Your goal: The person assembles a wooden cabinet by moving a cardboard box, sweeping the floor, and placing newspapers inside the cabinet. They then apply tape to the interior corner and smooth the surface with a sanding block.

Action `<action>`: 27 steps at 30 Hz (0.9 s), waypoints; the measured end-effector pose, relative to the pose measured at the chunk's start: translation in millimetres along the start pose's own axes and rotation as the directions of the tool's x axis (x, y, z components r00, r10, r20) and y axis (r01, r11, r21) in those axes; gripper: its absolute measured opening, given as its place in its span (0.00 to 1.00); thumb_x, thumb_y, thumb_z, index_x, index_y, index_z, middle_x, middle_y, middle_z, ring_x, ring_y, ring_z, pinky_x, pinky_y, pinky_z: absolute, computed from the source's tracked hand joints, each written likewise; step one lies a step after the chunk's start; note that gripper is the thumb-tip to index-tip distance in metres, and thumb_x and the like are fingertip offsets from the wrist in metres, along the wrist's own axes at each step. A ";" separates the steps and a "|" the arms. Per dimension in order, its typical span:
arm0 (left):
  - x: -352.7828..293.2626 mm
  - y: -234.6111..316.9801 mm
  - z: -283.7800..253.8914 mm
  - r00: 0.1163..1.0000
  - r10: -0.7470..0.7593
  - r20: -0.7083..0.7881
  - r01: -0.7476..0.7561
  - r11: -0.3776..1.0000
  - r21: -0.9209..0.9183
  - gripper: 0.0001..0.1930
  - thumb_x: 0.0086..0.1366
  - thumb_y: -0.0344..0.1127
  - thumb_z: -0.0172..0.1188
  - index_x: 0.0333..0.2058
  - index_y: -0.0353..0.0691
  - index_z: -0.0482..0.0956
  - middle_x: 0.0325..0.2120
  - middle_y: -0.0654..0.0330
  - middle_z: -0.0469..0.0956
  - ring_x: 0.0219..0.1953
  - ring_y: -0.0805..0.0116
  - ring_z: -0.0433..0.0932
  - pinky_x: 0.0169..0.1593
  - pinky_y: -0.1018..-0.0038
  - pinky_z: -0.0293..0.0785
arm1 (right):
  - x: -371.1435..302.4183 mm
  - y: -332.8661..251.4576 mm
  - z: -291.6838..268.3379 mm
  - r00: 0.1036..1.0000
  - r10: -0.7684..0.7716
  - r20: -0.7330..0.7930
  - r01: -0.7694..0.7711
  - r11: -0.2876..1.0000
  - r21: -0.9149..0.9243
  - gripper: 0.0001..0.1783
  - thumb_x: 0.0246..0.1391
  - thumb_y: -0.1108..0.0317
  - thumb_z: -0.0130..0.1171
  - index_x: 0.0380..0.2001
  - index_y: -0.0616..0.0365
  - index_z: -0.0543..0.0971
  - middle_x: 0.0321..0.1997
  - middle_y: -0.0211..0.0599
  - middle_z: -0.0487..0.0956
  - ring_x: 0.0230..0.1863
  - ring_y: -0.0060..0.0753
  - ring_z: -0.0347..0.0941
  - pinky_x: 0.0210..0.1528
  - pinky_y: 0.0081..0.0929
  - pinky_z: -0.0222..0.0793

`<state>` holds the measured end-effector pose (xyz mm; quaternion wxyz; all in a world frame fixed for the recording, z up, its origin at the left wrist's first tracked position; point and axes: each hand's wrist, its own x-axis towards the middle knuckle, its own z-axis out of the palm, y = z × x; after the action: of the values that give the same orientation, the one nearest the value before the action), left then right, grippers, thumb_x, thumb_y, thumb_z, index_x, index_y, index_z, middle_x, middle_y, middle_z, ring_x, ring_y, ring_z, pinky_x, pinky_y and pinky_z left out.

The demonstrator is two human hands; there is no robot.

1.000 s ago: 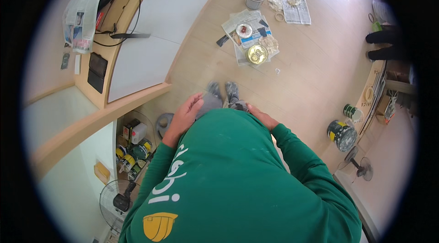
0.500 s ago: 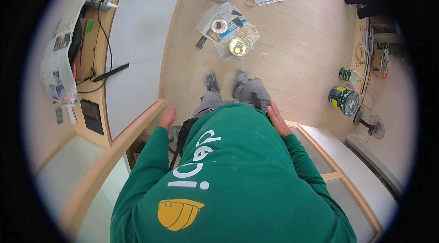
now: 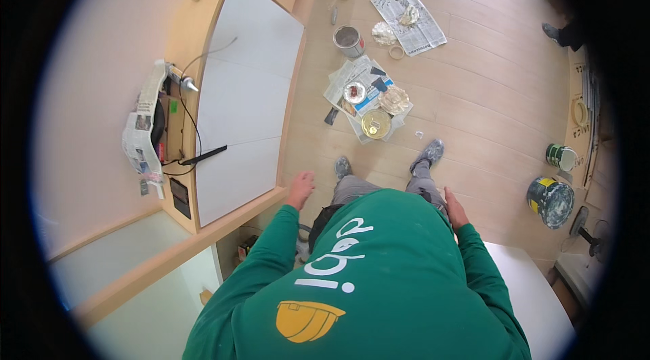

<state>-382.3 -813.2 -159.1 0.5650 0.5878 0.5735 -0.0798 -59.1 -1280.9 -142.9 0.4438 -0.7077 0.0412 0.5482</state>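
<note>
My left hand (image 3: 301, 189) hangs beside my left hip, near the wooden edge of a white-panelled cabinet, with nothing in it and its fingers loosely apart. Against my right thigh, my right hand (image 3: 455, 209) hangs with stretched fingers and no object visible in it. On the floor ahead, newspaper sheets (image 3: 332, 94) carry a gold-coloured round lid (image 3: 374, 124), a small white tub with red-brown marks (image 3: 354, 92), a crumpled cloth (image 3: 393, 100) and dark putty knives. Just beyond stands an open metal can (image 3: 349, 40) of greyish material. Neither hand touches these.
At left, a white-panelled cabinet (image 3: 244, 89) holds a cartridge with a nozzle, a black cable (image 3: 198, 131) and newspaper. Another newspaper (image 3: 423, 31) and a tape roll (image 3: 396, 52) lie farther off. Paint buckets (image 3: 550, 202) and a fan stand at right. Another person's foot (image 3: 551, 31) shows far right.
The view has shifted, so the floor items appear lower and farther right. My feet have moved farther apart, the right one ahead. My left hand has swung slightly forward.
</note>
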 end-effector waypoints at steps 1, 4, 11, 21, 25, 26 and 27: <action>-2.4 22.8 30.9 0.999 0.047 -0.002 -0.046 0.989 0.143 0.25 0.72 0.50 0.57 0.56 0.34 0.79 0.46 0.51 0.83 0.41 0.61 0.82 0.47 0.67 0.78 | -1.1 -0.3 -20.3 0.995 0.098 0.000 -0.098 0.995 0.036 0.48 0.71 0.31 0.37 0.77 0.61 0.56 0.79 0.53 0.59 0.79 0.52 0.54 0.78 0.43 0.50; -14.1 109.6 113.3 0.989 0.149 0.008 -0.145 0.951 0.272 0.28 0.72 0.51 0.58 0.59 0.33 0.77 0.52 0.45 0.82 0.52 0.54 0.82 0.56 0.65 0.76 | -9.7 14.7 -82.6 0.957 0.290 -0.004 -0.289 0.955 0.066 0.52 0.67 0.26 0.39 0.75 0.61 0.61 0.77 0.57 0.63 0.71 0.60 0.66 0.70 0.55 0.62; -10.3 185.5 175.7 0.956 0.276 0.099 -0.291 0.846 0.447 0.29 0.71 0.52 0.58 0.57 0.32 0.79 0.50 0.43 0.83 0.53 0.52 0.82 0.59 0.63 0.75 | 6.5 89.3 -171.8 0.941 0.299 -0.158 -0.257 0.936 0.240 0.45 0.67 0.30 0.44 0.72 0.54 0.66 0.63 0.58 0.76 0.49 0.53 0.78 0.48 0.52 0.77; 55.8 282.4 230.6 0.986 0.142 0.089 -0.167 0.850 0.499 0.25 0.70 0.51 0.58 0.51 0.33 0.83 0.47 0.45 0.85 0.51 0.51 0.83 0.56 0.61 0.76 | 81.2 118.6 -212.5 0.922 -0.121 -0.369 0.107 0.992 -0.059 0.33 0.72 0.42 0.46 0.36 0.65 0.82 0.31 0.49 0.83 0.37 0.43 0.80 0.41 0.49 0.71; 108.9 321.5 281.6 0.976 0.133 0.169 -0.205 0.817 0.539 0.26 0.69 0.53 0.56 0.51 0.35 0.83 0.49 0.44 0.84 0.52 0.47 0.82 0.58 0.60 0.76 | 104.4 41.2 -260.3 0.920 -0.071 -0.385 0.022 0.991 -0.133 0.32 0.72 0.44 0.46 0.37 0.66 0.82 0.32 0.49 0.83 0.37 0.44 0.80 0.41 0.49 0.72; 124.9 331.9 294.6 0.975 0.137 0.176 -0.212 0.812 0.544 0.27 0.69 0.53 0.56 0.52 0.35 0.83 0.49 0.44 0.84 0.53 0.47 0.82 0.58 0.60 0.76 | 113.0 17.2 -275.5 0.922 -0.059 -0.384 0.003 0.989 -0.146 0.31 0.72 0.45 0.46 0.37 0.66 0.82 0.32 0.49 0.83 0.37 0.43 0.80 0.41 0.48 0.72; 145.7 344.6 310.6 0.972 0.143 0.184 -0.222 0.810 0.543 0.27 0.69 0.54 0.55 0.52 0.35 0.84 0.50 0.44 0.84 0.53 0.46 0.82 0.58 0.59 0.75 | 120.3 -8.3 -294.2 0.921 -0.050 -0.385 -0.014 0.987 -0.162 0.30 0.72 0.45 0.47 0.38 0.66 0.82 0.33 0.49 0.83 0.37 0.43 0.80 0.40 0.48 0.72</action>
<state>101.3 -860.8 -178.2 0.4104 0.7730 0.4261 -0.2290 210.5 -1422.5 -234.3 0.3731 -0.8361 0.0773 0.3947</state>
